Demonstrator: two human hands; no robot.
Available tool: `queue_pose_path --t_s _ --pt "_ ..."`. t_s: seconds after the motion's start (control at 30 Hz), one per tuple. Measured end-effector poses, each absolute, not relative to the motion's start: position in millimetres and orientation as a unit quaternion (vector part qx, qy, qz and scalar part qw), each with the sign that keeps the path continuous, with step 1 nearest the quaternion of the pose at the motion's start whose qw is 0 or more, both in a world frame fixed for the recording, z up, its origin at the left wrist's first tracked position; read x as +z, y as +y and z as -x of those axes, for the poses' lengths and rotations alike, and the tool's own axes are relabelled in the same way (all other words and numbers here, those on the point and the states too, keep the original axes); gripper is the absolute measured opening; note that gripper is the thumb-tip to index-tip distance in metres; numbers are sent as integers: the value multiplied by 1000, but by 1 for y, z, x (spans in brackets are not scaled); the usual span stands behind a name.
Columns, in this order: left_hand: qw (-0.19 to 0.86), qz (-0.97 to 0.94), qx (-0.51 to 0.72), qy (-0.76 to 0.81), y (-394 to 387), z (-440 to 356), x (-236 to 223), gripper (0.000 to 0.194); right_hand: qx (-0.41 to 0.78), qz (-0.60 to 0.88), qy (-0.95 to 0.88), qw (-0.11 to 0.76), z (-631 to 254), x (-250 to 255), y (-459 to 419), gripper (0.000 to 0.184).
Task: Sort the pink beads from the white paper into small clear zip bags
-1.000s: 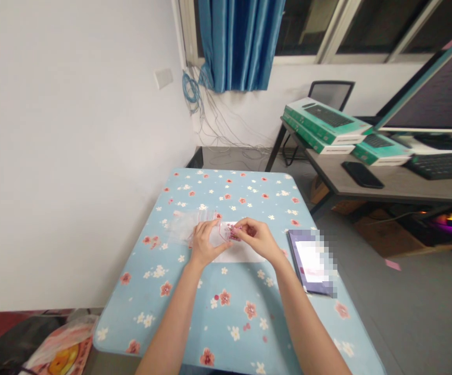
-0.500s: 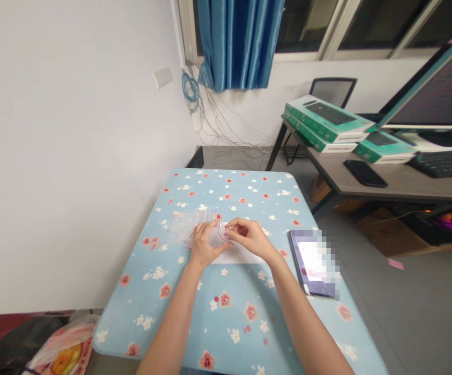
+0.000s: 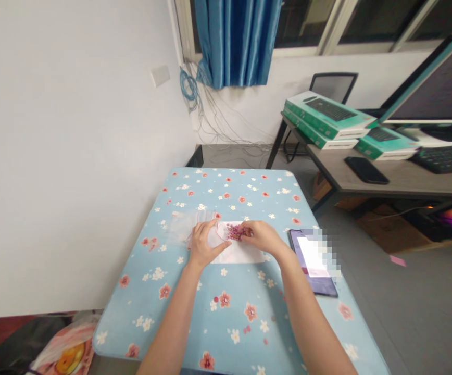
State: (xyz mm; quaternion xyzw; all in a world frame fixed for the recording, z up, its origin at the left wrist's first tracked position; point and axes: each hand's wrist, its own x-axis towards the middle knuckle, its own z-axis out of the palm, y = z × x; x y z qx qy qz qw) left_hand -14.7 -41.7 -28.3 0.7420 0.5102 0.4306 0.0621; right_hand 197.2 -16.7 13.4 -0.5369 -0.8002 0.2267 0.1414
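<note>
My left hand [image 3: 203, 244] pinches a small clear zip bag [image 3: 218, 234] with a red seal line, holding it over a white sheet [image 3: 245, 253] on the blue flowered table [image 3: 226, 312]. My right hand [image 3: 264, 237] is closed over a small heap of pink beads [image 3: 234, 232] on the sheet, just right of the bag's mouth. More clear bags [image 3: 183, 226] lie in a loose pile to the left of my left hand.
A phone [image 3: 314, 263] with a lit screen lies on the table to my right. Behind stands a grey desk [image 3: 398, 182] with green keyboard boxes [image 3: 327, 117], a black phone [image 3: 366, 171], a monitor and a keyboard. A white wall borders the table's left side.
My right hand has moved from the bag's mouth a little to the right and down onto the pink beads. The left hand still holds the bag in place.
</note>
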Motion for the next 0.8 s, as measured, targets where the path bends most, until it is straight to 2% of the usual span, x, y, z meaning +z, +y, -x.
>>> queue_pose_path --t_s 0.53,0.67,0.8 --pt "60 -738 431 515 -42 15 -29 58 246 533 -795 155 -193 4 -14 8" --pt "63 -739 429 515 -42 15 -29 58 272 529 -780 194 -193 10 -14 9" --pt "62 -742 432 508 -41 14 -29 57 340 497 -750 274 -191 25 -18 14"
